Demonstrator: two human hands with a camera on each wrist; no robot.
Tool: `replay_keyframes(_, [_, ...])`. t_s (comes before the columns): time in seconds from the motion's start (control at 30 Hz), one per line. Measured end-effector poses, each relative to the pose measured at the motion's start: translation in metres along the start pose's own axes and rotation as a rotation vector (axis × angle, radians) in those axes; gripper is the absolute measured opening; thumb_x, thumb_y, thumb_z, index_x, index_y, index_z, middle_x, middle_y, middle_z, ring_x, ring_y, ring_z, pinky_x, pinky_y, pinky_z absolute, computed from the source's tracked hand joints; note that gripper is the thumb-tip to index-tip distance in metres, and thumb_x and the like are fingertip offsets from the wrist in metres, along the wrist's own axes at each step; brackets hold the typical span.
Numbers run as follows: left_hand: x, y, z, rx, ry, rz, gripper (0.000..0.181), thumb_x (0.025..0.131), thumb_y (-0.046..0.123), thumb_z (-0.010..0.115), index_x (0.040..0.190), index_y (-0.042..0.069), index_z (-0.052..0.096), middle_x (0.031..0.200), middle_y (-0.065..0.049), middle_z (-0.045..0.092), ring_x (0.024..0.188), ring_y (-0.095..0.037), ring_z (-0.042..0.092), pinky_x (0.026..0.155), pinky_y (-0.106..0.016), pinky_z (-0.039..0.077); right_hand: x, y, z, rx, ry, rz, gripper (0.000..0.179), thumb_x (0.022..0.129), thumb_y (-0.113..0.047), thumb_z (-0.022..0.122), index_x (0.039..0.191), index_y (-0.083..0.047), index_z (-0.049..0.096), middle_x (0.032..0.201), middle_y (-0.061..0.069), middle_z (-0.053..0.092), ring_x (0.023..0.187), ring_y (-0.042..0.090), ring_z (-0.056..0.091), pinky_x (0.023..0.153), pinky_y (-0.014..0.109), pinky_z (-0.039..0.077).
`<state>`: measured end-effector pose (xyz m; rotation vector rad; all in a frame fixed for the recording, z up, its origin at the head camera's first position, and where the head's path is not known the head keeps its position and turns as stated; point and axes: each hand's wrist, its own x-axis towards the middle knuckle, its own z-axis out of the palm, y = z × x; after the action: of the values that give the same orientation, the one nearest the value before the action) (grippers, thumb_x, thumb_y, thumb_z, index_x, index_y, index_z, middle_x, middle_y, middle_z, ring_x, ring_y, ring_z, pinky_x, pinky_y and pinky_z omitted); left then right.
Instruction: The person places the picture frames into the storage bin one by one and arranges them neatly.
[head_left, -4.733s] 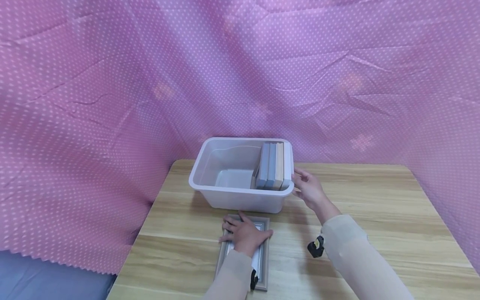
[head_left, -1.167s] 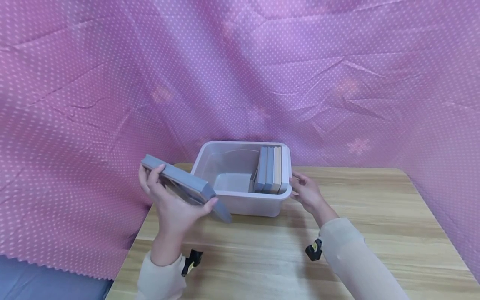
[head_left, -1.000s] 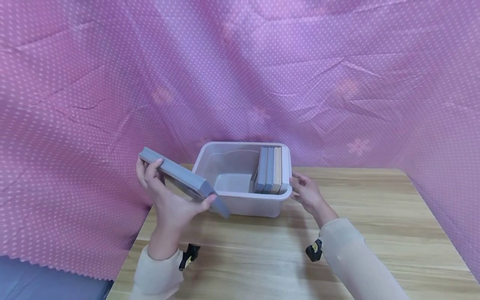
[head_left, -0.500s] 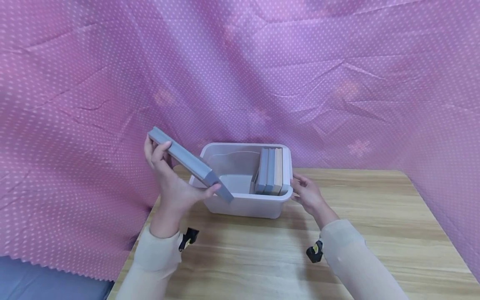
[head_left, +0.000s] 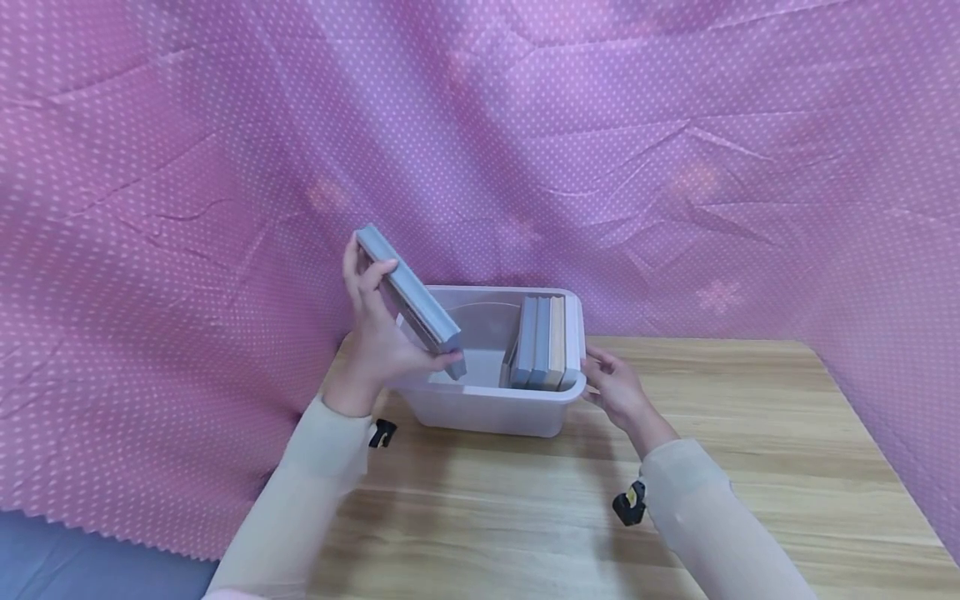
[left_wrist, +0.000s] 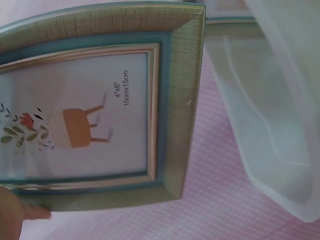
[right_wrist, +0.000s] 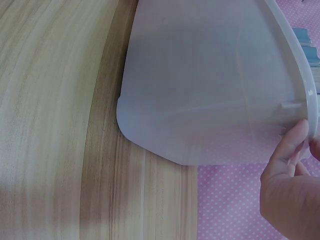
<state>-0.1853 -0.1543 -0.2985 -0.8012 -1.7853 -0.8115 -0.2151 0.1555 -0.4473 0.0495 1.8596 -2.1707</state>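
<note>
My left hand [head_left: 381, 343] grips a picture frame [head_left: 415, 290] by its edges and holds it tilted over the left part of the white plastic bin [head_left: 487, 410]. In the left wrist view, the picture frame [left_wrist: 183, 95] has a greenish-gold border with blue-green inner trim and a print of flowers in a pot on legs. My right hand [head_left: 619, 390] holds the bin's right rim; in the right wrist view, thumb and fingers of that hand [right_wrist: 292, 200] pinch this rim. Several frames [head_left: 538, 342] stand on edge side by side along the bin's right end, blue-grey, cream and white.
The bin stands near the back of a wood-grain table [head_left: 750, 450]. A pink dotted cloth [head_left: 675, 167] hangs behind and at the sides. Small black cameras [head_left: 628, 502] sit at both wrists.
The left hand has lifted the picture frame off the table, out to the left, then up and rightward over the bin, turning it steeper. The right hand stays at the rim.
</note>
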Motion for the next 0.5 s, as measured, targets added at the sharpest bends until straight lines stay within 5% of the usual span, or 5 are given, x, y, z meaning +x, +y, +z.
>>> replay_keyframes(0.27, [-0.012, -0.023, 0.013, -0.036, -0.158, -0.051, 0.124, 0.032, 0.051, 0.090, 0.130, 0.012, 0.026, 0.150, -0.026, -0.002, 0.138, -0.038, 0.008, 0.111, -0.054, 0.022, -0.001, 0.000, 0.000, 0.016, 0.003, 0.002, 0.049, 0.100, -0.012, 0.049, 0.145, -0.002, 0.035, 0.107, 0.008, 0.051, 0.085, 0.012, 0.057, 0.073, 0.023, 0.055])
replay_keyframes(0.5, [-0.022, -0.037, 0.027, -0.050, -0.256, -0.088, 0.125, 0.032, 0.047, 0.091, 0.132, 0.013, 0.025, 0.151, -0.022, -0.005, 0.139, -0.037, 0.006, 0.109, -0.057, 0.025, 0.000, 0.001, 0.000, 0.009, 0.007, -0.004, 0.049, 0.100, -0.013, 0.050, 0.145, -0.002, 0.036, 0.106, 0.008, 0.050, 0.084, 0.011, 0.057, 0.072, 0.022, 0.055])
